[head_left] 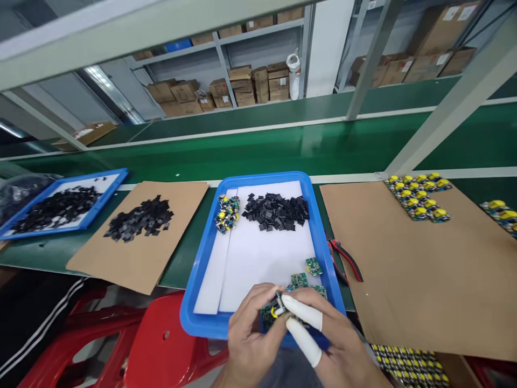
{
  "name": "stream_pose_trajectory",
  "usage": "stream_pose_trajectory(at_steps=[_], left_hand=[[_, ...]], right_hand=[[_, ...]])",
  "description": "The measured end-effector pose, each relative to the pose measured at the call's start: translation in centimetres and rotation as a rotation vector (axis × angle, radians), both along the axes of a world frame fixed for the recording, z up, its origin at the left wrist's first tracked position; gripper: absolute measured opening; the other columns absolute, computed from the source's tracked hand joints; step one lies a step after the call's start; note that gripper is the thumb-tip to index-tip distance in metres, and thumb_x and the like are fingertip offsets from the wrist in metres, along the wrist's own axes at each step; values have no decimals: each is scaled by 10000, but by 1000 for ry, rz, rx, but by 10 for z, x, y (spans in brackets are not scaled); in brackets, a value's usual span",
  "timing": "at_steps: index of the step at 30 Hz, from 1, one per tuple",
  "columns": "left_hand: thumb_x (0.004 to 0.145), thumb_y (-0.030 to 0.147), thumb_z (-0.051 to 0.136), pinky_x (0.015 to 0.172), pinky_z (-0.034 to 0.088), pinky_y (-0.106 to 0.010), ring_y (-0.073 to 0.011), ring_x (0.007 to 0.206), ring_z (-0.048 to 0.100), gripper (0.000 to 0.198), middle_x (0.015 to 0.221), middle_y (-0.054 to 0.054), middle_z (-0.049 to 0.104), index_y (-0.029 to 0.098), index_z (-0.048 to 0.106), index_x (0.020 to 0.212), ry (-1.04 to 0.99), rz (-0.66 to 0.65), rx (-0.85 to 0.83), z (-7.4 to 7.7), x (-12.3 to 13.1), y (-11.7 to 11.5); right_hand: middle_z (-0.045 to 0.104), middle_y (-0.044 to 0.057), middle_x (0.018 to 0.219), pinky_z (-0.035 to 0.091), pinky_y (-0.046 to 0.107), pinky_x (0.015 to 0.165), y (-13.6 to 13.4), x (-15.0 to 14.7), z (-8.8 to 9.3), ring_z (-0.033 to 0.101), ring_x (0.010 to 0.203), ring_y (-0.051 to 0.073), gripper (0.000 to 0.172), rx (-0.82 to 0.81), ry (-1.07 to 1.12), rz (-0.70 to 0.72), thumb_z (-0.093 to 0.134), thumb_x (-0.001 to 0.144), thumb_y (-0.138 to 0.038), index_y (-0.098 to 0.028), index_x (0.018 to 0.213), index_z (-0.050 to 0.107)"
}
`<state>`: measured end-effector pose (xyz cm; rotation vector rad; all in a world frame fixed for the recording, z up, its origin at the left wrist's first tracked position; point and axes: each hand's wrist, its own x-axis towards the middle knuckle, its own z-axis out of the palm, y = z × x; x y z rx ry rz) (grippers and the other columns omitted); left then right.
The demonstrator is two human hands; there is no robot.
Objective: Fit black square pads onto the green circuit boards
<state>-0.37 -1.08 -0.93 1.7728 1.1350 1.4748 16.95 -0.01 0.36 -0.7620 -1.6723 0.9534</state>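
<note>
A small circuit board (278,306) with a yellow part is held between both hands, over the near edge of a blue tray (264,178). It is pinched by the fingertips of the left grip (252,335), and its other side is pressed by the right grip (339,340), on which two fingers are covered by white finger sleeves (302,312); both grips are closed on it. How far its underside is covered cannot be told, since it is hidden by the fingers.

Just beyond the right grip, loose green boards (313,266) are laid on the tray's white lining (258,264). Farther ahead of the grips, a pile of black pads (277,212) is heaped, with a cluster of boards (227,214) set just left of it. To the right of the grips, red-handled pliers (348,260) are placed beside the tray, next to a cardboard sheet (412,280), at whose far edge yellow-topped modules (418,196) are grouped. The tray is carried by a green surface (180,264).
</note>
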Motion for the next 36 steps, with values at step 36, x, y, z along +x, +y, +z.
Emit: stream_pose_trajectory(at_steps=[36], left_hand=[[1034, 202, 569, 875, 587, -379, -255, 997, 686, 153, 1025, -60, 734, 233, 715, 1069, 644, -274, -271, 21, -39, 34]], right_hand=[[698, 98, 879, 569, 452, 909, 166, -14, -10, 662, 889, 275, 320, 284, -765, 30, 515, 712, 91, -193, 699, 661]])
